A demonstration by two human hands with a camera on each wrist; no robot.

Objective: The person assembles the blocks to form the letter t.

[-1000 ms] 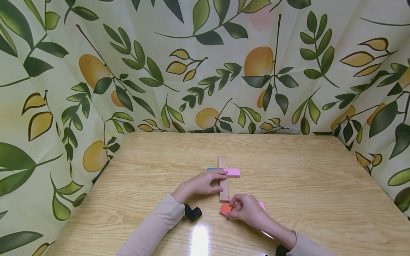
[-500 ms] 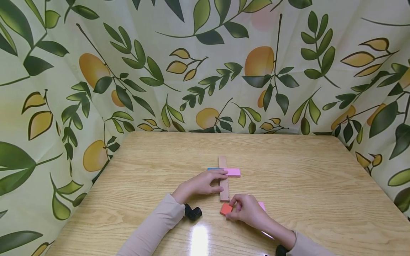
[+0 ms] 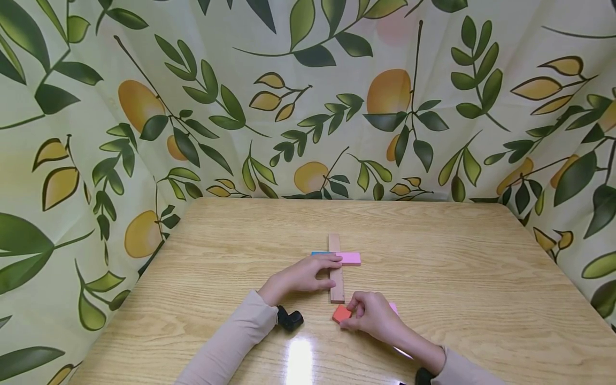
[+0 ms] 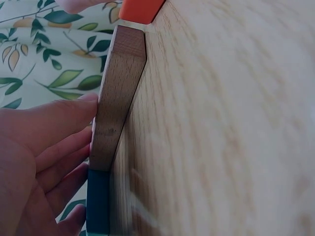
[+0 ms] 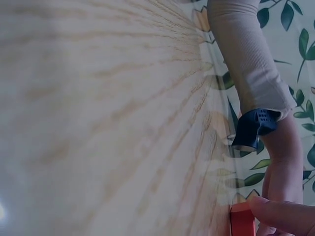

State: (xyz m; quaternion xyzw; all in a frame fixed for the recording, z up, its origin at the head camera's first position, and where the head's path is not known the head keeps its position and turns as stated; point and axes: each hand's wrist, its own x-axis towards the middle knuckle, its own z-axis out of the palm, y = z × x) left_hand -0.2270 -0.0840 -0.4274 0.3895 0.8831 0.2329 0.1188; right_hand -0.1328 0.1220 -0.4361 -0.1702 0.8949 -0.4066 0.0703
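On the table, flat blocks form a cross: a plain wooden block (image 3: 334, 242) at the far end, a blue block (image 3: 317, 253) on the left, a pink block (image 3: 352, 259) on the right and another plain wooden block (image 3: 337, 294) toward me. My left hand (image 3: 298, 275) rests on the cross with loosely bent fingers, its thumb against the near wooden block's side. Just below that block, my right hand (image 3: 374, 316) pinches a small orange-red block (image 3: 341, 313) between thumb and fingers. In the right wrist view, the thumb lies against the orange-red block (image 5: 242, 221).
A second pink block (image 3: 393, 307) shows partly behind my right hand. Beneath the right forearm peeks a thin white edge (image 3: 402, 353). A black camera (image 3: 290, 321) sits at my left wrist. Patterned cloth (image 3: 308, 107) hangs around the table's far and side edges.
My right hand has turned the orange-red block slightly and shifted it a little to the right. The left hand and the cross of blocks have stayed put.
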